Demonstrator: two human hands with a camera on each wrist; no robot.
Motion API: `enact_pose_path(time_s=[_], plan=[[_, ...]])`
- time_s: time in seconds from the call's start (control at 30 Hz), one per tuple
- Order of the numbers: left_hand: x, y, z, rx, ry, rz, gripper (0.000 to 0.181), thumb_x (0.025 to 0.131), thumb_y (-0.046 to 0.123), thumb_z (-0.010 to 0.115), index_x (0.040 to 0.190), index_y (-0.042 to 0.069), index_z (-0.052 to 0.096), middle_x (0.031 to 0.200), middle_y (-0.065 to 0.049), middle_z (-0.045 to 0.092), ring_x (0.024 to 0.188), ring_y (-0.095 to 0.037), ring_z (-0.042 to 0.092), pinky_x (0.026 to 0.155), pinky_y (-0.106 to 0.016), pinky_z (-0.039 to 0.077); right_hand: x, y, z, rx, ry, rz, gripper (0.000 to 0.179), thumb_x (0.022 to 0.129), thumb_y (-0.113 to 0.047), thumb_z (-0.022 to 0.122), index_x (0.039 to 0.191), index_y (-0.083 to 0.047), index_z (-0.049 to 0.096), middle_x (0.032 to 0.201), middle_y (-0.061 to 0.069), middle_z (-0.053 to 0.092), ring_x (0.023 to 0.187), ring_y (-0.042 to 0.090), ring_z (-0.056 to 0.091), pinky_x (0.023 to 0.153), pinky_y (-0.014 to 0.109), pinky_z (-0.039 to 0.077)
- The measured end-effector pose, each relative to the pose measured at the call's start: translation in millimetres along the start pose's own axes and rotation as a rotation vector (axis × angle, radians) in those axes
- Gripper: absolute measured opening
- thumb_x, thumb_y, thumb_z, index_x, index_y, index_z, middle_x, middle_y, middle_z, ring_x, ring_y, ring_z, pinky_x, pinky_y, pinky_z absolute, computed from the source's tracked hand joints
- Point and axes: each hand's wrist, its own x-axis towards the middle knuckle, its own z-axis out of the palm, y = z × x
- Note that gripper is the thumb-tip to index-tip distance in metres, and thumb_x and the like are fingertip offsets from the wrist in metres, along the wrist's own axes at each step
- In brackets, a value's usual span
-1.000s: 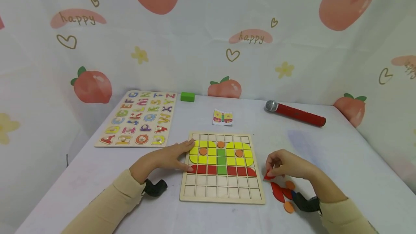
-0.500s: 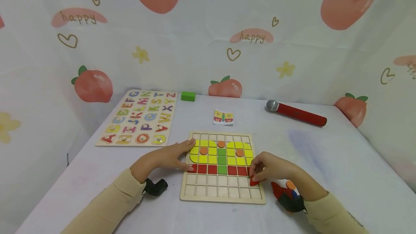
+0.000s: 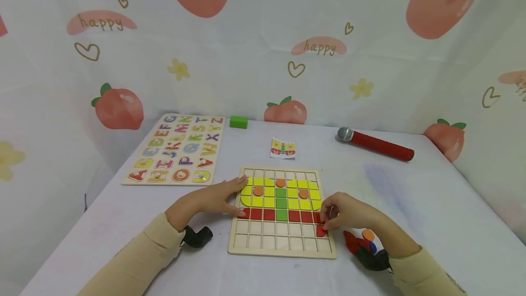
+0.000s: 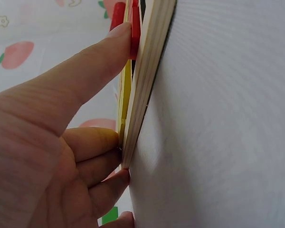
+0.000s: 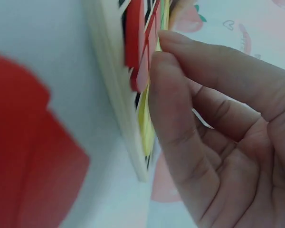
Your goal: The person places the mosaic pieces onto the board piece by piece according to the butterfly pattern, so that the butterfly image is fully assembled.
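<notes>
My right hand (image 3: 349, 211) is at the right side of the wooden grid board (image 3: 281, 254), thumb and index fingertip close over a red rounded-corner tile (image 3: 321, 231). That tile lies in a right-edge cell below the red row; in the right wrist view, the tile (image 5: 134, 35) sits beside the fingertips, not between them. My left hand (image 3: 218, 196) rests on the board's left edge, fingers extended, thumb on the red tile (image 4: 135, 40) at that row's left end. Yellow tiles (image 3: 257, 202), green tiles (image 3: 281, 203) and orange discs (image 3: 280, 182) fill the rows above.
Loose red pieces (image 3: 352, 242), an orange disc (image 3: 368, 235) and a blue piece (image 3: 372, 247) lie near the right wrist. Behind the board are a picture card (image 3: 282, 148), a green block (image 3: 239, 122), a red microphone (image 3: 376, 144) and an alphabet puzzle (image 3: 174, 150).
My right hand has carried a red tile leftward from the loose pieces to the board, where it now lies straight in a right-edge cell. The left hand has stayed put.
</notes>
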Motion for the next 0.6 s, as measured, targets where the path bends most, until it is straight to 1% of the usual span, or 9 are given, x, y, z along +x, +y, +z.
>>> enact_pose_path(time_s=[0.13, 0.23, 0.37, 0.5, 0.6], plan=[[0.7, 0.2, 0.5, 0.007, 0.002, -0.010, 0.093, 0.077, 0.050, 0.070, 0.149, 0.019, 0.021, 0.158, 0.004, 0.013, 0.146, -0.016, 0.011, 0.119, -0.041, 0.011, -1.5, 4.5, 0.1, 0.003, -0.005, -0.017, 0.016, 0.076, -0.011, 0.076, 0.076, -0.009, 0.060, 0.076, -0.001, 0.057, 0.066, 0.014, 0.052, 0.054, 0.021, 0.047], [0.6, 0.5, 0.1, 0.004, 0.002, -0.005, 0.093, 0.077, 0.049, 0.070, 0.149, 0.018, 0.021, 0.158, 0.003, 0.013, 0.146, -0.017, 0.011, 0.119, -0.041, 0.011, -1.4, 4.7, 0.9, -0.002, 0.002, -0.033, 0.016, 0.076, -0.010, 0.075, 0.076, -0.009, 0.060, 0.078, -0.002, 0.057, 0.067, 0.014, 0.052, 0.055, 0.021, 0.046], [0.3, 0.8, -0.2, -0.001, 0.000, 0.000, 0.093, 0.077, 0.049, 0.070, 0.149, 0.017, 0.021, 0.158, 0.002, 0.013, 0.146, -0.018, 0.011, 0.119, -0.042, 0.012, -3.3, 4.3, -0.3, 0.006, 0.004, -0.029, 0.016, 0.076, -0.011, 0.075, 0.076, -0.009, 0.060, 0.078, -0.001, 0.058, 0.068, 0.014, 0.053, 0.055, 0.021, 0.046], [0.1, 0.5, -0.1, -0.004, -0.002, 0.006, 0.093, 0.077, 0.049, 0.070, 0.149, 0.016, 0.021, 0.158, 0.001, 0.013, 0.146, -0.019, 0.011, 0.119, -0.043, 0.011, -10.7, 9.5, -7.5, 0.037, 0.009, -0.020, 0.015, 0.077, -0.014, 0.074, 0.079, -0.007, 0.061, 0.080, 0.001, 0.059, 0.071, 0.016, 0.056, 0.057, 0.022, 0.047], [-0.1, 0.6, -0.4, -0.004, -0.003, -0.004, 0.093, 0.077, 0.050, 0.070, 0.149, 0.018, 0.022, 0.158, 0.003, 0.013, 0.146, -0.019, 0.011, 0.119, -0.043, 0.012, -19.7, 20.8, -14.7, 0.056, 0.030, -0.012, 0.015, 0.078, -0.017, 0.074, 0.082, -0.006, 0.064, 0.082, 0.002, 0.060, 0.073, 0.016, 0.057, 0.061, 0.022, 0.049]])
